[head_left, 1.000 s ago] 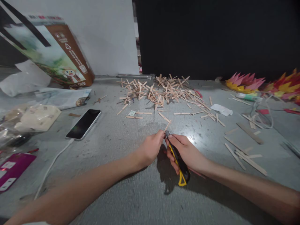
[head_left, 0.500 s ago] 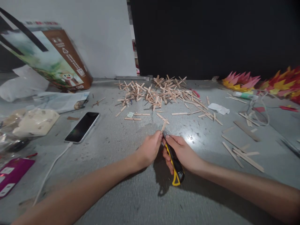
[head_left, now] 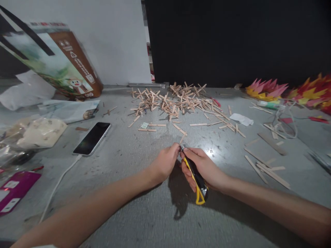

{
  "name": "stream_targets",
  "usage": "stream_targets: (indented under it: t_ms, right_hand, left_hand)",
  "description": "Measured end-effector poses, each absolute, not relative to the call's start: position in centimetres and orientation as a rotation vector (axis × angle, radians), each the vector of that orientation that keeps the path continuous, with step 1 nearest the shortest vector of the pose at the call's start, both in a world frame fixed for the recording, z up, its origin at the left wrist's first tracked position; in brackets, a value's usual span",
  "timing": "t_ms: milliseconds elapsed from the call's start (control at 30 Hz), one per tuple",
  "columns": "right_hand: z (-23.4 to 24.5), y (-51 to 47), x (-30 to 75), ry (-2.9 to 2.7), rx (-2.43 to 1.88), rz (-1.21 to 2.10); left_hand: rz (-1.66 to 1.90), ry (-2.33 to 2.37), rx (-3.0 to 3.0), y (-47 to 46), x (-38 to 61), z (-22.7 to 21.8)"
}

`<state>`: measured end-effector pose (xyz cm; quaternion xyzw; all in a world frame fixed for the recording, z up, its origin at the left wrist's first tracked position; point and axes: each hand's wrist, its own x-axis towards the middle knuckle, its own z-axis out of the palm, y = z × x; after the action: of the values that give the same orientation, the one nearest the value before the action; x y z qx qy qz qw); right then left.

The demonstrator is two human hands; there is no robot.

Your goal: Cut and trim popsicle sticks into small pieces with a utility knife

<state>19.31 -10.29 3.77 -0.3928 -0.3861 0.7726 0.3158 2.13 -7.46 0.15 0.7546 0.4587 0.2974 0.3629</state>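
Observation:
My left hand (head_left: 168,162) is closed on a thin wooden craft stick (head_left: 182,138), whose far end sticks out past my fingertips. In my right hand (head_left: 200,165) lies a yellow and black utility knife (head_left: 193,172), fingers wrapped round its body. The knife's head points away from me and meets the stick by my left thumb; whether the blade touches the wood I cannot make out. Just beyond my hands a loose craft stick (head_left: 179,130) rests on the grey table (head_left: 134,220).
A heap of crossed craft sticks (head_left: 165,101) lies at the back. To the left are a phone (head_left: 92,137) on a white cable, plastic packets and a printed bag (head_left: 69,69). On the right are loose sticks (head_left: 272,174), crumpled white paper (head_left: 241,119) and pointed paper flowers (head_left: 266,90).
The knife's rear end has swung a little to the right in my right hand. The stick's visible end now looks thinner, as if turned. My left hand has hardly moved.

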Motion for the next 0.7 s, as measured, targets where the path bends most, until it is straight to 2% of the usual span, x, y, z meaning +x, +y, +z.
stream_targets:
  t_ms: [233, 500, 567, 700]
  right_hand:
    - [3.6, -9.7, 19.5, -1.147, -1.035, 2.001]
    - [4.1, -9.6, 19.3, -1.139, -1.088, 1.923]
    - [4.4, -9.6, 19.5, -1.160, -1.123, 1.842]
    - [4.7, -8.9, 20.1, -1.357, -1.221, 1.451]
  left_hand:
    - [0.748, 1.213, 1.868, -7.3, 2.1, -0.2]
    - [0.885, 1.191, 1.687, -6.9, 2.0, 0.5]
    - [0.958, 1.158, 1.566, -6.7, 2.0, 0.8]
    - [1.057, 1.043, 1.456, -6.2, 1.9, 0.9]
